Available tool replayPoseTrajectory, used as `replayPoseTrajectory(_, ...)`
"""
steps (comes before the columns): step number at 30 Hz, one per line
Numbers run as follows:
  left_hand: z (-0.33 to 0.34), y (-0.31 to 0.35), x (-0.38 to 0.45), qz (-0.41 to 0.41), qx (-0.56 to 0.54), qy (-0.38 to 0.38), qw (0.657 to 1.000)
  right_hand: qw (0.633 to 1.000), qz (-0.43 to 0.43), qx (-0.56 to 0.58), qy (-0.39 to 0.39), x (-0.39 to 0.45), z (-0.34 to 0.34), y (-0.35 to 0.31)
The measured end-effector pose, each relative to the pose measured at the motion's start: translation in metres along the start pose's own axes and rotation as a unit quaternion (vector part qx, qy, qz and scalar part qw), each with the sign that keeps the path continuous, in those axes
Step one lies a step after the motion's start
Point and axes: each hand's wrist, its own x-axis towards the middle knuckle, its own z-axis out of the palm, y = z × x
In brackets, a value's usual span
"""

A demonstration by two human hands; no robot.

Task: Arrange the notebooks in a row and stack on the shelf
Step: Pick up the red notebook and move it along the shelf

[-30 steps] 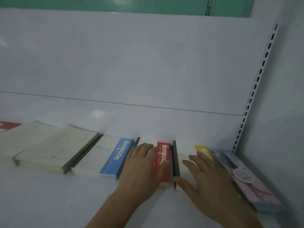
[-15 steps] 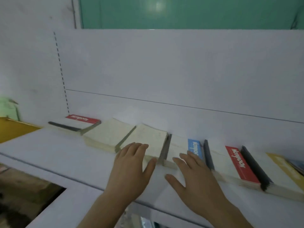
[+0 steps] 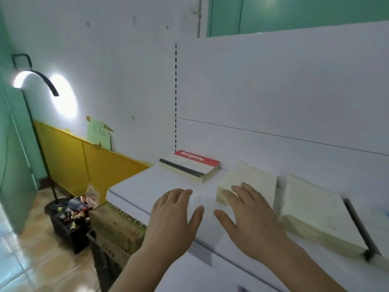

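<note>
Cream-paged notebooks lie flat in a row on the white shelf (image 3: pixel 134 186), right of the frame's centre: a red-banded notebook (image 3: pixel 190 167) with a black spine at the shelf's far left end, a plain cream notebook (image 3: pixel 252 182) just beside it to the right, and a second cream notebook (image 3: pixel 315 209) with a dark spine near the right edge. The right hand (image 3: pixel 252 220) lies palm down, fingers spread and flat, its fingertips resting on the plain cream notebook's near corner. The left hand (image 3: pixel 174 213) is palm down on the bare shelf beside it, fingers loosely together with the thumb splayed, holding nothing. At lower left, a cardboard box (image 3: pixel 117 226) and a black crate (image 3: pixel 67 220) of clutter sit on the tiled floor, with a lit lamp (image 3: pixel 35 79) at upper left.
</note>
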Motion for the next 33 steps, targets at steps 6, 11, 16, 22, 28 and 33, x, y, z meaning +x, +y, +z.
replayPoseTrajectory(6, 0.009, -0.058, 0.076, -0.006, 0.048, -0.017, 0.999, 0.999, -0.002, -0.04, -0.003, 0.101, 0.033, -0.015)
replayPoseTrajectory(11, 0.024, -0.095, 0.131, 0.024, 0.052, -0.036, 0.998, 0.995, 0.045, -0.075, -0.045, 0.159, 0.058, -0.019)
replayPoseTrajectory(16, 0.036, -0.124, 0.182, 0.08, 0.024, -0.043, 0.996, 0.993, 0.072, -0.084, -0.041, 0.194, 0.081, -0.032)
replayPoseTrajectory(22, 0.048, -0.168, 0.231, 0.139, 0.042, -0.104, 0.984, 0.987, 0.141, -0.077, -0.027, 0.223, 0.106, -0.048)
replayPoseTrajectory(28, 0.057, -0.185, 0.258, 0.206, 0.069, -0.191, 0.957, 0.978, 0.179, -0.104, -0.024, 0.232, 0.127, -0.063)
replayPoseTrajectory(33, 0.064, -0.194, 0.258, 0.242, 0.063, -0.169, 0.953, 0.971, 0.167, -0.163, 0.058, 0.228, 0.131, -0.06)
